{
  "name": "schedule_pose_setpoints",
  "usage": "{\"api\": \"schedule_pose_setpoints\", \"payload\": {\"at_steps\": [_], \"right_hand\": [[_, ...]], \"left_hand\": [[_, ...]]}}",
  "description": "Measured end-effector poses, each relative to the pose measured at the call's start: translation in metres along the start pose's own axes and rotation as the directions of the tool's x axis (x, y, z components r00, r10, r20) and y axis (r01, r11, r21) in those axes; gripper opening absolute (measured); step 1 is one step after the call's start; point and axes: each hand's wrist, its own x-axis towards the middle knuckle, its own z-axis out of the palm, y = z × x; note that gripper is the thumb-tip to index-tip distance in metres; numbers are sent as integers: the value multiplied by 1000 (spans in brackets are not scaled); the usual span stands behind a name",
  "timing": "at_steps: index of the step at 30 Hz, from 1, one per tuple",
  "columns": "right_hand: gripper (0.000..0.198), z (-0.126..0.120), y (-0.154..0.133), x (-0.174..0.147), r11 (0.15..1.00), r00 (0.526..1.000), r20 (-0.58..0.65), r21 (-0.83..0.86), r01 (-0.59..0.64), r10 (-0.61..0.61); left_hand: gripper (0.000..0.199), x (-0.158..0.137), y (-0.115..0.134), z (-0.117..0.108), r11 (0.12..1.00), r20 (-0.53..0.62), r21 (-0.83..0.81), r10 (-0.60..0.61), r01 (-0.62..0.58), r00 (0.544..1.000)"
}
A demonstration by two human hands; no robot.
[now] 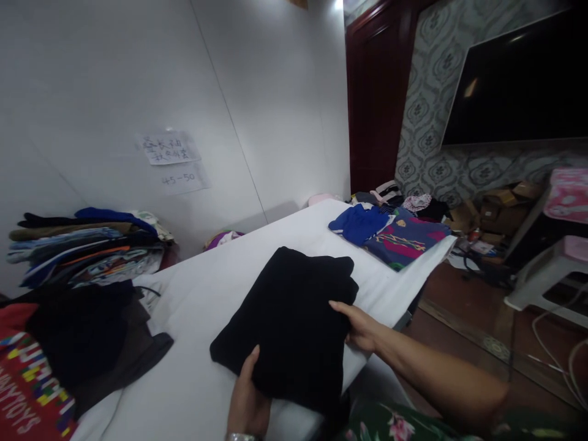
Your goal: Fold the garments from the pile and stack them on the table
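Head view: one black, matte, folded cloth garment point(294, 318) is lying between two bare hands, over the near part of the table; its long axis is running roughly from one o'clock to seven. From the left hand point(248, 392) it is extending towards one o'clock; from the right hand point(361, 327), towards nine. Both are touching it, neither being nearer: each is clamping an edge, thumb pressing on top, fingers mostly hidden. Whether the cloth is resting or being raised, cannot tell.

Counted, clock directions from the garment:
- White panelled wall point(138, 73), one: standing at eleven.
- White cloth-covered table point(206, 294), one: spanning the middle.
- Stack of mixed-colour folded clothes point(87, 248), one: leaning at ten; layers overlapping beyond counting.
- Dark cloth heap point(92, 343), one: lying at nine.
- Patterned purple-grey folded garment point(408, 239), one: lying at two.
- Bright blue folded garment point(356, 223), one: lying just beside it, at one.
- White handwritten paper notes point(169, 147), two: hanging at eleven.
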Motion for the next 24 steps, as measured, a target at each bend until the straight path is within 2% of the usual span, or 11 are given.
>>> {"api": "schedule_pose_setpoints", "payload": {"at_steps": [3,4,8,10,12,15,18,22,24], "right_hand": [[11,6,-3,4,998,996,-83,65,-15,20],[9,8,-5,3,996,996,-92,85,17,-9],[22,19,-26,1,972,980,-45,129,197,-193],[21,25,-42,2,959,969,-16,135,247,-247],[17,29,-59,4,952,963,-5,146,269,-271],[7,27,-87,6,944,956,-22,156,292,-292],[3,16,-120,5,915,926,-50,142,378,-374],[5,-13,-172,0,837,843,-74,102,538,-533],[5,-32,-202,-1,774,779,-118,99,626,-615]], "left_hand": [[37,2,2,-2,1000,19,20,0,-1,1000],[41,2,2,-2,999,37,32,23,-24,999],[62,0,5,0,978,146,66,188,-199,971],[70,-3,7,4,958,195,81,255,-275,947],[73,-4,6,9,953,226,68,273,-294,935],[65,0,-2,11,981,229,17,183,-192,956],[48,9,-14,6,998,216,6,56,-59,975],[34,20,-28,-8,1000,240,21,16,-21,971],[31,22,-31,-12,1000,244,21,16,-21,970]]}}
